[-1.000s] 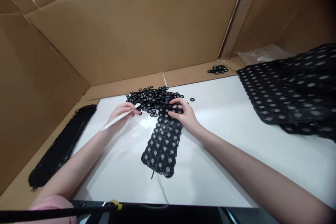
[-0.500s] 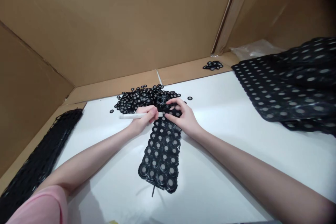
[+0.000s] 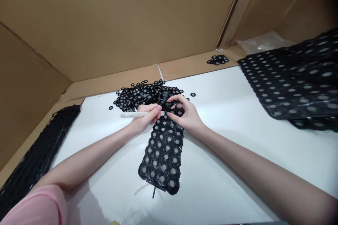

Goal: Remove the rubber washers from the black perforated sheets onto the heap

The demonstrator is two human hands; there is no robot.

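Observation:
My left hand (image 3: 148, 116) is closed round a slim white pen-like tool (image 3: 129, 114), whose tip reaches the upper part of a black dotted strip (image 3: 161, 154). The strip is made of rows of black rings with grey round centres and runs toward me on the white table. Thumb and forefinger of my right hand (image 3: 185, 112) curve round the strip's far end, gripping it from the right. Just beyond the fingertips a curled black ringed piece (image 3: 163, 96) stands up. Behind both hands lies a heap of loose black rings with grey centres (image 3: 132, 96).
A large black dotted sheet (image 3: 285, 88) lies folded at the right, with clear plastic film (image 3: 264, 42) behind it. A black mesh-like stack (image 3: 42, 147) lies at the left. A small ring cluster (image 3: 218, 59) rests by the cardboard wall (image 3: 132, 24). A thin rod (image 3: 154, 192) sticks out below the strip.
The view has shifted slightly. Both hands keep nearly the same place and grip, and the white tool's tip stays at the strip.

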